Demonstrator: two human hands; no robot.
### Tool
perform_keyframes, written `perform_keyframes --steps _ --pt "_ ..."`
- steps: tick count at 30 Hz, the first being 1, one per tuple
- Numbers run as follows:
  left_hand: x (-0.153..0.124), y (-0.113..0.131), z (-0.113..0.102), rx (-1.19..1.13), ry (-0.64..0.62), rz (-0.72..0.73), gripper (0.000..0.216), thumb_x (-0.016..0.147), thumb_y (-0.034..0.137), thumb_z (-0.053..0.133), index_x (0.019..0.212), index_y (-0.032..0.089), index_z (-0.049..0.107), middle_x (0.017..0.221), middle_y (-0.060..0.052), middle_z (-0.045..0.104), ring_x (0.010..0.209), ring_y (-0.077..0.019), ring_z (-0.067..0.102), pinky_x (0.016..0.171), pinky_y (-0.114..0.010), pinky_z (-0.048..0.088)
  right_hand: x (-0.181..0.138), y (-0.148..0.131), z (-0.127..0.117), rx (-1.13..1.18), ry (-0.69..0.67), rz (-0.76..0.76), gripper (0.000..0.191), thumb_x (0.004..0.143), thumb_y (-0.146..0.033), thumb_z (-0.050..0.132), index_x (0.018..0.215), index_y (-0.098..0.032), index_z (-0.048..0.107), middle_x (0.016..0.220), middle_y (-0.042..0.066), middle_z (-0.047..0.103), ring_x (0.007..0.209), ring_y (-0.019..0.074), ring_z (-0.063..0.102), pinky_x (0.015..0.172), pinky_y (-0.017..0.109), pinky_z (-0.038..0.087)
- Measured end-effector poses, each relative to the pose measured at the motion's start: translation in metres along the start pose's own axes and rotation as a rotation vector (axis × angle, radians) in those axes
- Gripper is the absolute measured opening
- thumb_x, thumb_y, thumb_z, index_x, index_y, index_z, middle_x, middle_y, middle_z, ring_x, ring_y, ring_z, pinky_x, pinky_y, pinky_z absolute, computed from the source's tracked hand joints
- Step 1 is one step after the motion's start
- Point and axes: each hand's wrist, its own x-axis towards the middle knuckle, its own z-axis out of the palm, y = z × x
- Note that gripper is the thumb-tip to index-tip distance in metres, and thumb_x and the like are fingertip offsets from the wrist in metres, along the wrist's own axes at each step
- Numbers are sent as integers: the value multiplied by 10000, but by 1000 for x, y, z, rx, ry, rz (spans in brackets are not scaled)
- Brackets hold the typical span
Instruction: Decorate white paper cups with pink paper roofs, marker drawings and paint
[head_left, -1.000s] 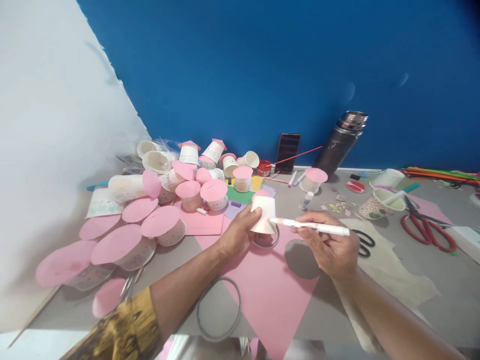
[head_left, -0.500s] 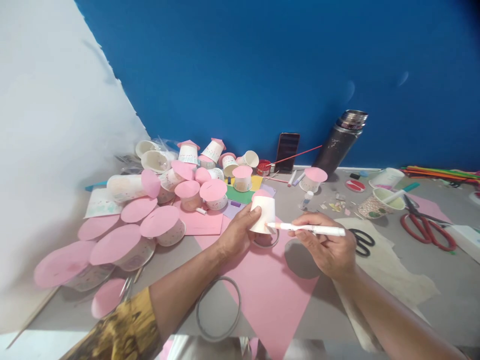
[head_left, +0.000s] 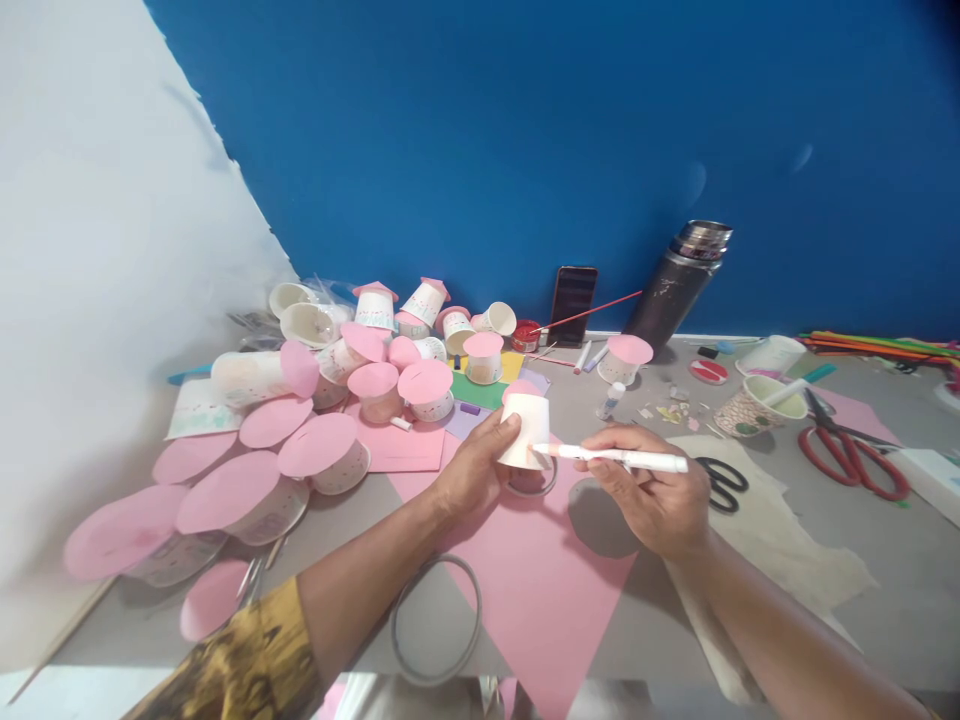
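Note:
My left hand [head_left: 480, 455] grips a small white paper cup [head_left: 527, 420] by its left side, holding it bottom-up above the table. A bit of pink paper shows at the cup's upper edge. In my right hand [head_left: 649, 485] is a white marker pen [head_left: 637, 459], held nearly level. Its peach-coloured tip touches the lower side of the cup, where a faint orange mark is visible. Beneath the cup lies a pink paper sheet [head_left: 540, 580] with a round hole cut in it. A grey ring [head_left: 395, 620] rests nearer me.
Many paper cups topped with pink discs [head_left: 319, 445] crowd the left. A dark flask [head_left: 679, 290] and a phone [head_left: 574, 305] lean at the blue wall. Black-handled scissors [head_left: 724, 485] and red-handled scissors [head_left: 851, 460] lie to the right, near a patterned cup [head_left: 739, 415].
The marker tip has shifted very slightly on the cup's side. Both hands keep their hold, and the rest stays where it was.

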Motion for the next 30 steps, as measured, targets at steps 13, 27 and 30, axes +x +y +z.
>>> perform_keyframes --steps 13,27,30 --pt "0 1 1 10 9 -1 456 844 578 768 1035 172 685 858 -62 689 761 -208 648 707 -343 560 -1 0 1 17 -7 6 159 978 -345 681 940 -210 757 731 38 759 555 155 649 512 270 506" --pt "3 -1 1 -15 57 26 466 816 562 805 1019 157 695 858 -48 679 756 -184 638 705 -303 539 -1 0 0 -38 31 -36 82 964 -291 699 961 -223 745 744 24 759 544 146 632 535 270 515" --pt "4 -3 -1 -19 54 25 463 819 559 804 1009 152 693 850 -47 680 751 -180 637 702 -297 544 0 -1 1 -62 29 -31 85 970 -292 692 973 -220 737 767 32 760 583 159 658 557 278 527"
